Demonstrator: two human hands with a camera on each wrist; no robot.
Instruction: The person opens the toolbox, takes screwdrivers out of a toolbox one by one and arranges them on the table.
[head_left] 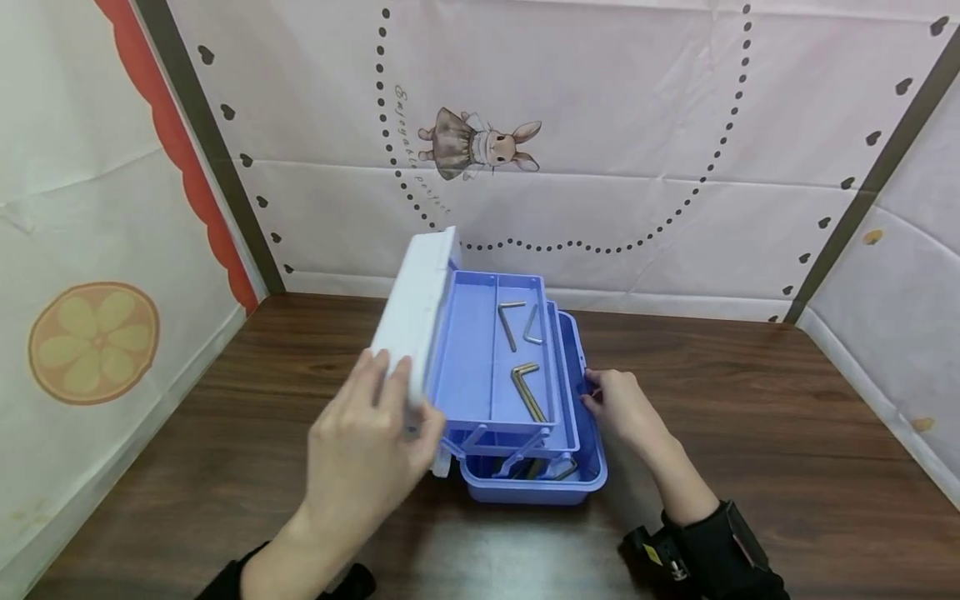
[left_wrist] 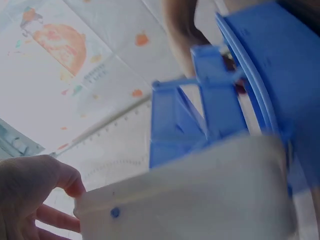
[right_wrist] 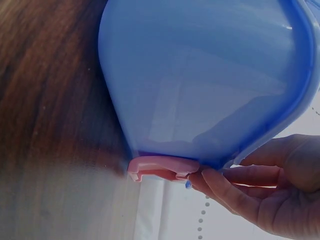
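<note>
A blue toolbox (head_left: 525, 493) stands with its white lid (head_left: 411, 292) raised on the left and its tiered trays spread out. My left hand (head_left: 367, 450) grips the lid's near end, fingers over the outer face and thumb on the near edge. At the box's right side, my right hand (head_left: 628, 407) holds the rim between thumb and fingers, beside a pink latch (right_wrist: 165, 164) in the right wrist view. Several L-shaped hex keys (head_left: 531, 400) lie in the right compartment of the top tray (head_left: 465, 350). More dark and brassy pieces show in the bottom, partly hidden by the tray arms.
Under the box is a dark wood-grain table (head_left: 750, 417). White printed cloth walls (head_left: 600, 100) enclose it at the back and both sides. Blue hinge arms (head_left: 517, 452) link the trays at the near end.
</note>
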